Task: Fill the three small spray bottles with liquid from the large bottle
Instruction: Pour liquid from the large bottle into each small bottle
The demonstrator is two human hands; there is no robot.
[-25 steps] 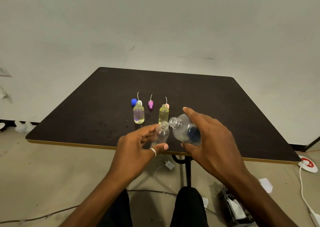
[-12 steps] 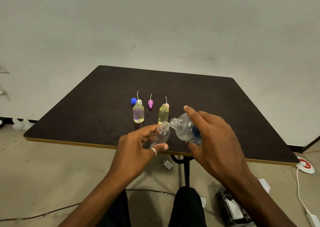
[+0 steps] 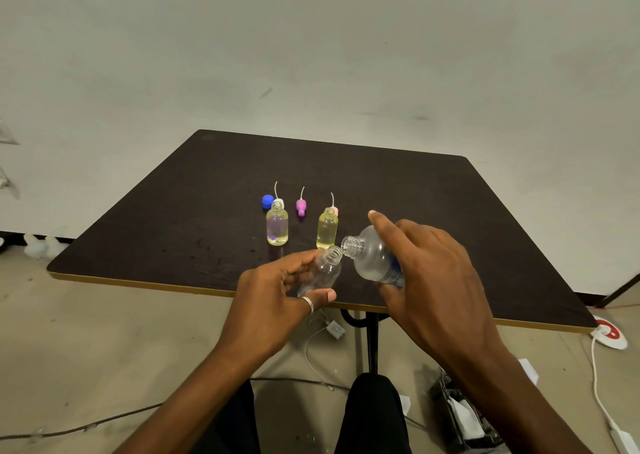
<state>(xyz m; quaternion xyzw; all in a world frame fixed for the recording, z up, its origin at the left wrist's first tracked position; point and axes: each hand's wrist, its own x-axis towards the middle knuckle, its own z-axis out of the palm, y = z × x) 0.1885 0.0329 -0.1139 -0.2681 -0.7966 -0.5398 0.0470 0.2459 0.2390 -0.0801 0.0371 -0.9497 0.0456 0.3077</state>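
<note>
While the large bottle [image 3: 372, 258] is gripped from above in the curled right hand [image 3: 433, 280], its long axis is tipped, mouth leftward. A small bottle [image 3: 323, 273] is pinched between left hand [image 3: 273, 301] thumb and fingers, neck angled up-right, mouths just beside each other, over the table [image 3: 346, 183] edge.

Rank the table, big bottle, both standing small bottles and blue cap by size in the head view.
1. table
2. big bottle, partly hidden by the right hand
3. pale small bottle and yellow small bottle: alike, so tied
4. blue cap
</note>
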